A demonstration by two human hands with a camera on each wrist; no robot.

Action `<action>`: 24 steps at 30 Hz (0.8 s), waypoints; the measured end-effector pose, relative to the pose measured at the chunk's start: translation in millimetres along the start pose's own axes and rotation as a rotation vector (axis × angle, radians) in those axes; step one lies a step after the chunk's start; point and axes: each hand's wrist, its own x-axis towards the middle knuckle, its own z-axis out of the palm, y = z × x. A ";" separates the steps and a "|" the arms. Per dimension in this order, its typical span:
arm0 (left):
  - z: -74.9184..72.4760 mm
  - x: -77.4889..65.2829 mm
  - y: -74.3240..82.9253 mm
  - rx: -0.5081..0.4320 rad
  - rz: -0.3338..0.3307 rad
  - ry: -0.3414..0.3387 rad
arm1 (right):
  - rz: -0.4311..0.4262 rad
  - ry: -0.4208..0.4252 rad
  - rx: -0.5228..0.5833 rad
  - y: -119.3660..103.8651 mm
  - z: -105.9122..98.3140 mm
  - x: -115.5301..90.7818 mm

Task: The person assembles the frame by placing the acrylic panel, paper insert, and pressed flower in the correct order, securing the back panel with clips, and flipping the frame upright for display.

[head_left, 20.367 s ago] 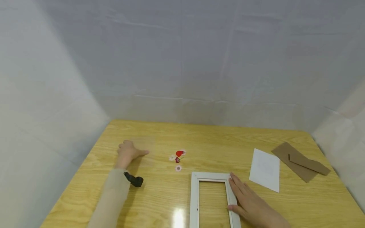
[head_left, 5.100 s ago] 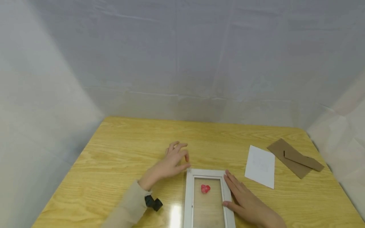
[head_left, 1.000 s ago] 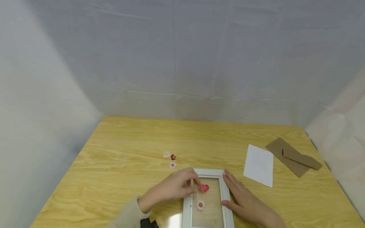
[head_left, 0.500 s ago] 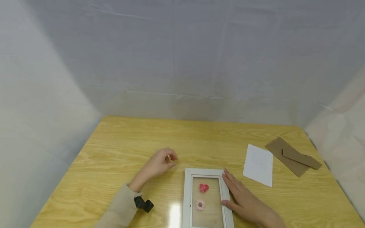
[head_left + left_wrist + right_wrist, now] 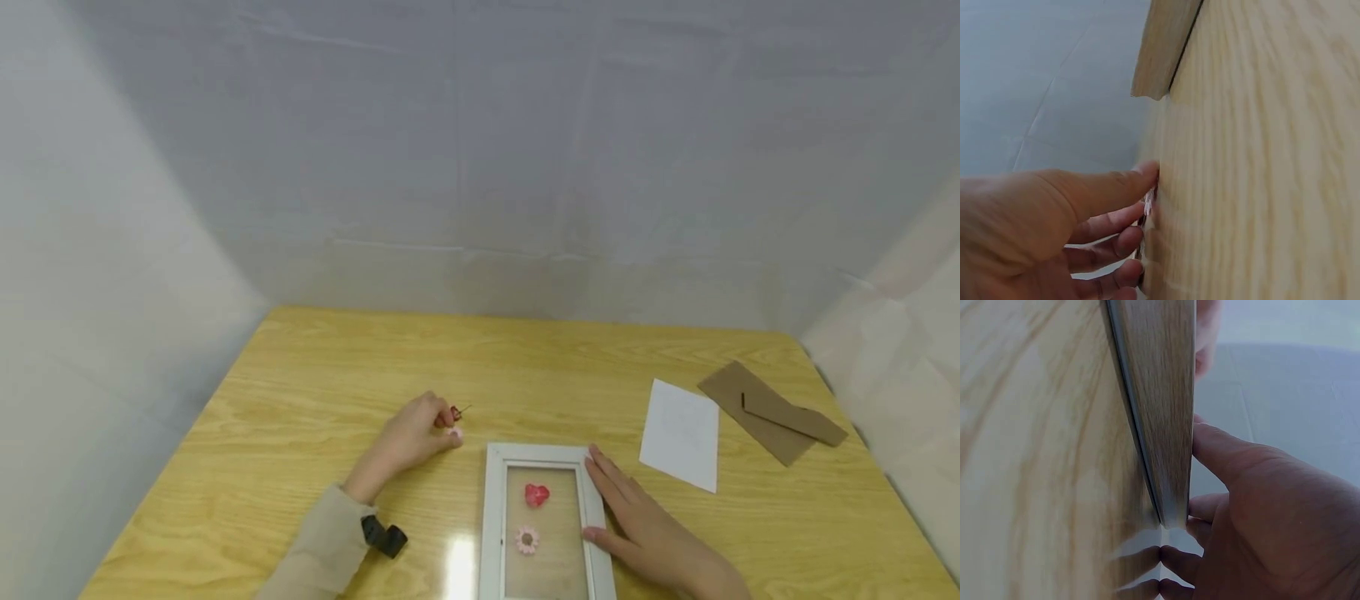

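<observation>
My left hand (image 5: pixel 408 437) is at the loose dried flowers on the wooden table. Its thumb and index finger pinch a small pale pink daisy-like flower (image 5: pixel 455 433), whose petals show between the fingertips in the left wrist view. Just beyond the fingertips lies a dark red flower with a thin stem (image 5: pixel 457 412). My right hand (image 5: pixel 645 533) rests along the right side of a white-faced picture frame (image 5: pixel 495 517), fingers straight, thumb across its bar. On the clear pane inside the frame lie a red flower (image 5: pixel 536 495) and another pink daisy-like flower (image 5: pixel 527 541).
To the right lies a white sheet of paper (image 5: pixel 680 435). Beside it is a brown backing board (image 5: pixel 772 412) with a flap standing off it. A grey-white sheet (image 5: pixel 480 167) hangs behind the table (image 5: pixel 570 367).
Between one second and half a second ago, my left hand moved from the frame back to the loose flowers. Since then it has shifted slightly, uncovering the dark red flower. My right hand stays put.
</observation>
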 end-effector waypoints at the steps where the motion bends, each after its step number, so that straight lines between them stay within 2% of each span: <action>1: 0.3 0.3 1.0 -0.001 -0.001 -0.005 | -0.001 0.000 -0.001 0.1 -0.1 0.0; 6: 1.1 0.7 6.0 -0.011 0.009 -0.014 | -0.010 0.004 -0.003 1.0 -0.1 0.1; 13: 3.7 -2.3 9.7 -0.082 0.002 -0.039 | -0.007 -0.003 0.002 2.4 0.9 -0.4; 24: -1.5 -3.6 17.1 -0.160 0.071 -0.025 | -0.011 0.001 -0.005 2.0 1.1 -0.2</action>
